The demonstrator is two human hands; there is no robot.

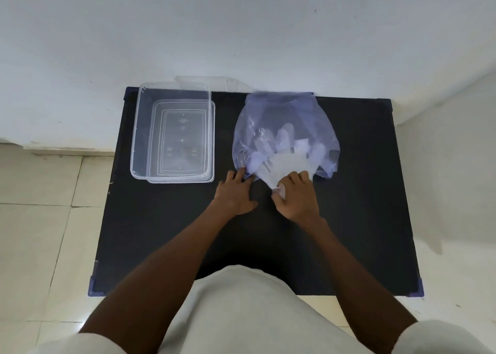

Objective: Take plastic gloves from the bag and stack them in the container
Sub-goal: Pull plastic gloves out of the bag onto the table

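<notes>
A translucent bluish plastic bag (281, 112) lies on the right half of the black table, its mouth toward me. Clear plastic gloves (284, 163) show inside it, and their cuffs stick out of the mouth. My right hand (296, 197) is shut on the cuff end of the gloves just outside the bag. My left hand (236, 192) rests on the table with its fingertips pinning the bag's left lower edge. A clear rectangular container (171, 133) stands on the left of the table, and nothing is visible inside it.
The black table (188, 232) has blue corner caps and stands against a white wall. A clear lid (212, 81) leans behind the container at the table's back edge. Tiled floor lies to the left and right of the table.
</notes>
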